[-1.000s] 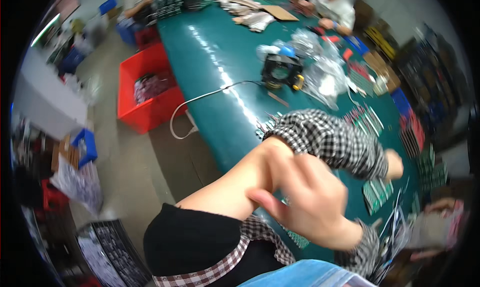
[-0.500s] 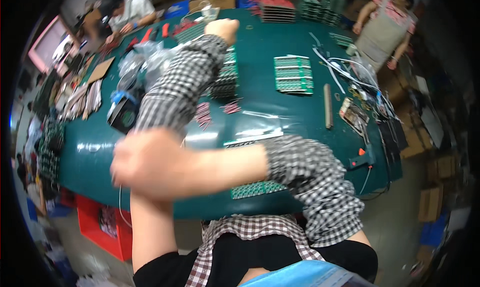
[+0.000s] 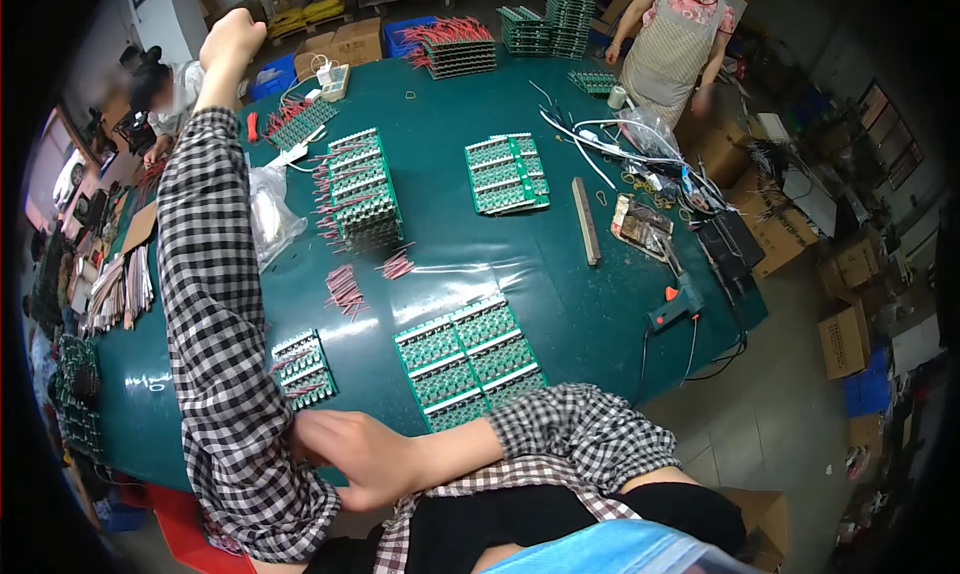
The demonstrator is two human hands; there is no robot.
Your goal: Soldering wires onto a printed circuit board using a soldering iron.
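Observation:
My left hand (image 3: 232, 42) is closed in a fist at the end of my raised, outstretched left arm, with nothing visible in it. A black-and-white checked sleeve cover (image 3: 212, 264) runs from that wrist to past the elbow. Near the elbow, my right hand (image 3: 360, 454) pinches the lower part of this sleeve cover; its fingertips are partly hidden in the cloth. My right forearm crosses in front of me and wears a matching sleeve cover (image 3: 580, 424). A small circuit board (image 3: 303, 367) lies beside the left sleeve, and larger green circuit board panels (image 3: 470, 359) lie above my right forearm.
On the green table (image 3: 400, 84) are a stack of circuit boards with red wires (image 3: 362, 189), another board stack (image 3: 507, 174), loose red wires (image 3: 346, 291), a wooden stick (image 3: 586, 222) and a glue gun (image 3: 676, 306). A person (image 3: 670, 49) stands at the far right; another sits far left.
My left arm has swung left and straightened. My right hand has shifted down from the bare left forearm to the sleeve's lower part, and the sleeve now reaches past the elbow. The view has turned.

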